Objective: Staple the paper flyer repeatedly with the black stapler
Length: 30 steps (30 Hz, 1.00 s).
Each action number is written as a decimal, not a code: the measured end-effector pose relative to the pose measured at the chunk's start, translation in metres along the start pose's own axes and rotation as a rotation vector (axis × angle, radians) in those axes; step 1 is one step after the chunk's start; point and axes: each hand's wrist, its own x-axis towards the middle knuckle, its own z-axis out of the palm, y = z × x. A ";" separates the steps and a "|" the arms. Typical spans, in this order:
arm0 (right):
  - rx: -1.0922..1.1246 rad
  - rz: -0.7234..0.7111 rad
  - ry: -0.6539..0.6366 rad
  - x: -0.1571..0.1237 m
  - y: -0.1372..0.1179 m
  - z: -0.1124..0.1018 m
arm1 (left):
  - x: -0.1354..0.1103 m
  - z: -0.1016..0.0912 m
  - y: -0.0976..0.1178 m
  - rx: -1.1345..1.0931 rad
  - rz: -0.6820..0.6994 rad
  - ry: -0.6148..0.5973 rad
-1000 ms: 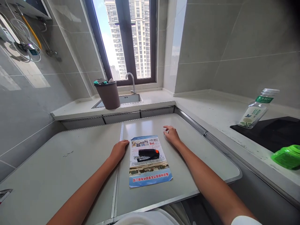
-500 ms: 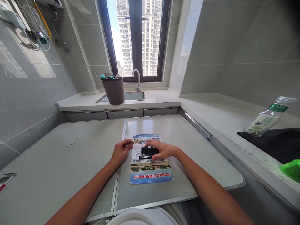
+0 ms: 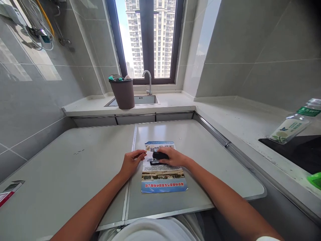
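Note:
A printed leaflet (image 3: 164, 185) with a blue lower band and rows of small pictures lies on the grey-white table, its print upside down to me. On top of it is a black stapler (image 3: 159, 155) with metal parts showing toward the left. My right hand (image 3: 176, 157) is closed around the stapler's right end, fingers over its top and thumb on the near side. At the leaflet's left edge, my left hand (image 3: 131, 162) has thumb and fingertips pinched together. Whatever those fingertips hold is too small to make out.
The folding table (image 3: 100, 160) has a metal seam left of the leaflet. A red-and-white packet (image 3: 11, 192) lies at the far left. Behind stand a brown bucket (image 3: 122, 93) and a faucet (image 3: 149, 82) by the sink. A clear bottle (image 3: 292, 127) tilts on the right counter.
The view has shifted slightly. My left fingertips have come together in a tighter pinch by the stapler's left end. My right hand still holds the stapler, now with its upper arm tilted open.

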 end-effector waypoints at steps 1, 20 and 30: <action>-0.011 -0.009 -0.011 0.000 0.001 0.001 | 0.000 -0.001 0.001 0.040 0.018 0.008; -0.038 -0.047 -0.035 -0.002 -0.006 -0.001 | -0.005 0.010 0.007 0.062 -0.008 -0.239; -0.005 -0.035 -0.051 -0.003 -0.006 0.000 | -0.002 0.011 0.001 0.033 -0.015 -0.223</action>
